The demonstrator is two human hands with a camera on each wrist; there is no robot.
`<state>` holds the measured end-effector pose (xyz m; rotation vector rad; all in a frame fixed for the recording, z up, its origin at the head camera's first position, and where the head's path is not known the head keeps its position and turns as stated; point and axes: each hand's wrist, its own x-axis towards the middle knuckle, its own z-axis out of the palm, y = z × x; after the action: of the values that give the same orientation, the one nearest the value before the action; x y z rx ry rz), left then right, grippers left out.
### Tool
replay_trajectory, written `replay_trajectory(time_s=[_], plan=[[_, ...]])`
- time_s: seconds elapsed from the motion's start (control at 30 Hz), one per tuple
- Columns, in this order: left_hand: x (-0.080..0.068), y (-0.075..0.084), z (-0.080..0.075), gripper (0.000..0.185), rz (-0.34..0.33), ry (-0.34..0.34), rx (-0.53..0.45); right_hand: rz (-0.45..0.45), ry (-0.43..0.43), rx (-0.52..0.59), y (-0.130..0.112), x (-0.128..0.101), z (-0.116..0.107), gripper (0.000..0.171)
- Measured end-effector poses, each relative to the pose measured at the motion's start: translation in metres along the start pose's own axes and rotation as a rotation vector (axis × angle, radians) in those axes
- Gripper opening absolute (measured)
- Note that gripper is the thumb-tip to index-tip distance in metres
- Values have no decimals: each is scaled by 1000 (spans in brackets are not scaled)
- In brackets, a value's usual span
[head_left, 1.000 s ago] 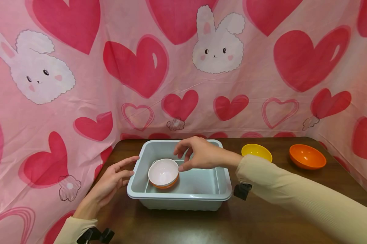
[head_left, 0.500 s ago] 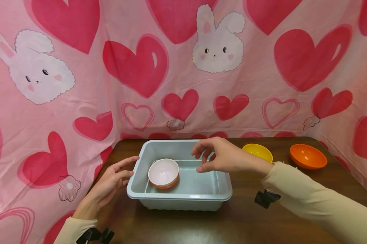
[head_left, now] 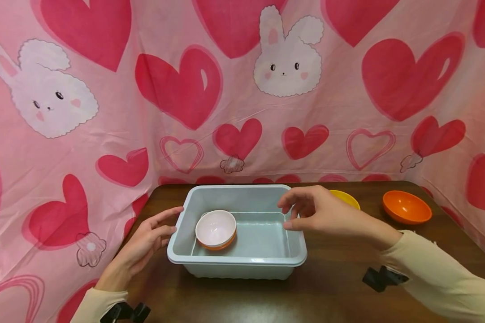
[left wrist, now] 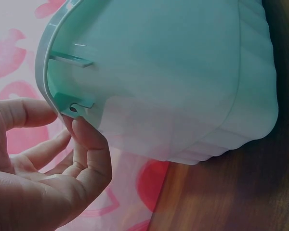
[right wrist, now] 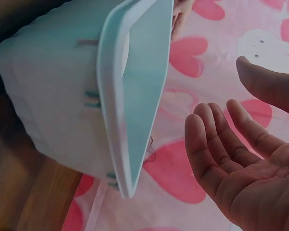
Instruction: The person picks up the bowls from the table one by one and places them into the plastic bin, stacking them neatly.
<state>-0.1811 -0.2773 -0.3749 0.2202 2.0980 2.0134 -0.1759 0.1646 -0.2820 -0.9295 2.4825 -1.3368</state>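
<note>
A pale grey-blue plastic tub [head_left: 242, 260] stands on the table. In its left part sits a white bowl [head_left: 216, 228], with orange showing under its lower edge; whether that is a second bowl I cannot tell. My left hand [head_left: 145, 240] pinches the tub's left rim between thumb and fingers, as the left wrist view shows close up. Over the tub's right rim hovers my right hand [head_left: 323, 211], its fingers loosely bent and nothing in them. Behind that hand, a yellow bowl [head_left: 347, 198] is partly hidden.
An orange bowl [head_left: 406, 207] rests at the back right of the dark wooden table [head_left: 331, 287]. Pink cloth [head_left: 242, 107] with hearts and rabbits hangs close behind and along both sides.
My right hand has moved right, from beside the white bowl to the tub's right rim, now covering part of the yellow bowl. The left hand, tub and bowls have stayed put.
</note>
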Motion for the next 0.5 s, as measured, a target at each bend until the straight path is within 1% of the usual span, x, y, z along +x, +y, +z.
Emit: replay_trajectory(time_s=[0.2,0.3,0.43,0.5], plan=[[-1,1,-1,62,-2,-4,-3,64,44,0,8,-17,-5,32],[-2,1,-1,62,-8,-1,-7,71,64,7,14,-25,-6,32],[-2,1,-1,62,-3,-3,-8,24,109,21,24,-33,-6,30],[-2,0,-1,62,3,-4,-7,-7,145,7,30,-36,-6,29]])
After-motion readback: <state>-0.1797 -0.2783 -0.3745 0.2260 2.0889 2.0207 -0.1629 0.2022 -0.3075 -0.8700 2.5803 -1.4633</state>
